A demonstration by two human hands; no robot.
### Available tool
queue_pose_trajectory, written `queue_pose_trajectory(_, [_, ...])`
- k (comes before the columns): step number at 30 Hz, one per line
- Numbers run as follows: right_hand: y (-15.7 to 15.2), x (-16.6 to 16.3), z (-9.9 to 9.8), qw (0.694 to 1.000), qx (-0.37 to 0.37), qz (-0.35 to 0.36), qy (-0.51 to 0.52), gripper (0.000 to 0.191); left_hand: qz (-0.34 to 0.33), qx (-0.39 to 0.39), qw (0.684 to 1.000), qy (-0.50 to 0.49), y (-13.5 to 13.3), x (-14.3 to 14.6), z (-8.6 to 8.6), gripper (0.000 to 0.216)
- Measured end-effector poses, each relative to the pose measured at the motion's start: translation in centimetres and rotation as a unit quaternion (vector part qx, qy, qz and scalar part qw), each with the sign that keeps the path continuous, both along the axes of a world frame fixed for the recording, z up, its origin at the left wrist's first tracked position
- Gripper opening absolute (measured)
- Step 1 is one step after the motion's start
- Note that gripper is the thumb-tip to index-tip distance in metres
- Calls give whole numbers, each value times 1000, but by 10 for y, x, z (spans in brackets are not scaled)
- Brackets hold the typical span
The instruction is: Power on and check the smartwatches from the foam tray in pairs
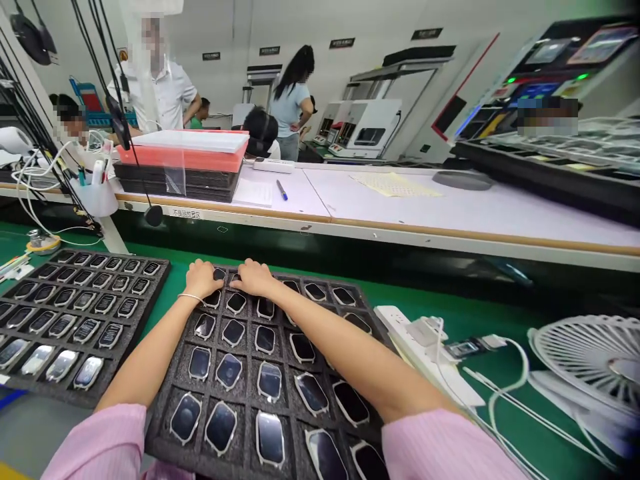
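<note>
A dark foam tray (200,380) lies in front of me, with smartwatch cases without straps set face up in its compartments. At its far left corner, my left hand (201,280) is curled, thumb against a smartwatch (219,273) in the farthest row. My right hand (255,277) is just to the right, its fingers bent over the far edge and its thumb at the neighbouring smartwatch (235,278). The fingertips of both hands are partly hidden. My right forearm covers several watches. Most of the uncovered screens are dark; some reflect light.
A second foam tray (145,313) of watches lies to the left, several with lit screens. On the right are a power strip (400,323), white cables and a white fan (595,367). A raised shelf (320,217) behind holds stacked trays (175,180). Several people are beyond it.
</note>
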State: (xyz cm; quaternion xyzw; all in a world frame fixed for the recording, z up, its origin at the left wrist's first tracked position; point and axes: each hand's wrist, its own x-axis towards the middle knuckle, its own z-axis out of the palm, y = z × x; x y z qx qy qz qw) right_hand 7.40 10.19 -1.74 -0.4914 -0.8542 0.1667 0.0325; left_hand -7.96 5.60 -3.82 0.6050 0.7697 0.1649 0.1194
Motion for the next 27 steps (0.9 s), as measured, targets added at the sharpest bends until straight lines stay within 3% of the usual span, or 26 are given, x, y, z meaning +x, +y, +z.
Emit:
queue_pose_trajectory(4, [3, 3, -2, 996, -23, -18, 90, 22, -6, 30, 996, -83, 2, 6, 3, 22])
queue_pose_trajectory(7, [5, 22, 5, 974, -57, -36, 218, 22, -22, 41, 983, -179, 6, 5, 16, 18])
queue_pose_trajectory(11, [-2, 65, 14, 903, -176, -46, 390, 20, -83, 13, 938, -335, 8, 19, 39, 10])
queue_pose_trajectory(14, [-21, 96, 10, 835, -277, -54, 472, 22, -112, -11, 902, -417, 2, 48, 45, 17])
queue_pose_trajectory(20, [-57, 124, -14, 731, -379, -104, 557, 20, -98, -6, 883, -458, -20, 96, 24, 24])
queue_pose_trajectory(27, [-62, 127, -23, 684, -434, -119, 574, 16, -105, 59, 899, -420, -36, 99, -3, 27])
